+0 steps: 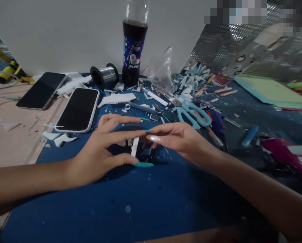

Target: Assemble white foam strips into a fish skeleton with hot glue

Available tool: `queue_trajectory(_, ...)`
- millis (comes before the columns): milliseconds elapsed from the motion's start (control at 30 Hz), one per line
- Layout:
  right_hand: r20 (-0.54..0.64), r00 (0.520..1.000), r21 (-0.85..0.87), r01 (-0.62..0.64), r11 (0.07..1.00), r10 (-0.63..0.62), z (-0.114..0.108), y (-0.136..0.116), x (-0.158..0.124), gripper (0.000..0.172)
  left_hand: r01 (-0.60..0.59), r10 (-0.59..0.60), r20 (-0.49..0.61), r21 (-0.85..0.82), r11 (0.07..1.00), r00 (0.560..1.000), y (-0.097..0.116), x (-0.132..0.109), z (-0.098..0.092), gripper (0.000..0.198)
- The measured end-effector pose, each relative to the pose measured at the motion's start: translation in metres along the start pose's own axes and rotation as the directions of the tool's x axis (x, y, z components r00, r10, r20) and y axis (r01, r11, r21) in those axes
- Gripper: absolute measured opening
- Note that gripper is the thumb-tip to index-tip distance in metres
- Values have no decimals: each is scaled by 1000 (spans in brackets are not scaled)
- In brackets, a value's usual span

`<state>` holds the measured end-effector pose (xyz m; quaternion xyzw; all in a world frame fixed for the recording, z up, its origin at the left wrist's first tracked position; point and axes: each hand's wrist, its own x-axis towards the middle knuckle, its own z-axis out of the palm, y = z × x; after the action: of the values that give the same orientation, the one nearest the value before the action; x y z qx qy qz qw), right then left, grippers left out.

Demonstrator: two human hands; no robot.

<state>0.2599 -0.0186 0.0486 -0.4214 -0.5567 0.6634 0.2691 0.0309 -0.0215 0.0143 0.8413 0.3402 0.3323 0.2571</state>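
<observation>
Between the thumb and index finger of my left hand [100,148] is a short white strip [134,146], held roughly upright above the blue mat [130,216]. The other fingers of that hand reach out over the mat. My right hand [177,136] meets it from the right, its thumb and index finger drawn together beside the left index fingertip. Whatever sits in the right fingers, if anything, is hidden. Just beyond the right hand lie light-blue scissors [193,113]. A white-cased phone [77,109] rests to the left of my left hand.
Behind stand a Pepsi bottle [133,50] and a spool of wire [105,77]. White scraps [191,79] and a plastic bag [163,72] litter the back. Another phone [42,90] lies left; yellow-green sheets [272,89] lie right, near another person's patterned sleeve [244,60].
</observation>
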Motion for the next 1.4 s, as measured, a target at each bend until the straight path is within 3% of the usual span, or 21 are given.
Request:
queue_trajectory(100, 78, 996, 190, -65, 980, 51, -1, 4, -1, 14, -53, 53, -23, 8, 999, 998, 1, 3, 5, 50)
queue_trajectory(200, 81, 994, 261, -98, 960, 79, 1, 6, -2, 13, -103, 103, -25, 8, 995, 994, 0, 5, 8, 51)
queue_trajectory(367, 21, 999, 228, -42, 973, 39, 3, 7, -3, 11, -159, 160, -11, 31, 987, 987, -2, 5, 11, 51)
queue_trajectory(567, -12, 997, 130, -68, 989, 70, 2, 6, -4, 6, -166, 165, 30, 59, 984, 986, -3, 3, 13, 49)
queue_trajectory(733, 1, 997, 122, -75, 990, 75, 1, 5, -11, 13, -165, 165, 12, 165, 972, 986, 0, 2, 9, 68)
queue_trajectory(800, -12, 998, 140, -54, 989, 56, -1, 7, -16, 14, -240, 278, -108, 271, 932, 955, 2, 0, 1, 65)
queue_trajectory(867, -29, 999, 192, -15, 981, 21, -3, 12, -20, 15, -335, 431, -213, 370, 866, 877, 5, -3, -7, 46)
queue_trajectory(900, -35, 999, 223, 16, 975, -8, -4, 15, -21, 16, -369, 425, -72, 383, 847, 902, 7, -5, -10, 35)
queue_trajectory(967, -50, 995, 272, 95, 958, -85, -4, 21, -23, 16, -431, 439, 54, 328, 840, 897, 11, -9, -12, 22)
queue_trajectory(1033, -81, 983, 293, 180, 939, -163, -2, 27, -23, 16, -321, 352, -39, 329, 888, 935, 17, -10, -8, 27)
queue_trajectory(1133, -106, 963, 266, 267, 926, -247, 1, 31, -22, 17, -114, 102, 104, 114, 987, 989, 28, -5, 2, 28)
queue_trajectory(1233, -72, 947, 217, 321, 922, -313, 3, 31, -23, 16, 131, -105, 216, -109, 985, 971, 35, 0, 6, 20)
queue_trajectory(1400, -21, 931, 143, 363, 921, -364, 5, 33, -22, 20, 364, -269, 321, -289, 885, 908, 38, 1, 5, 20)
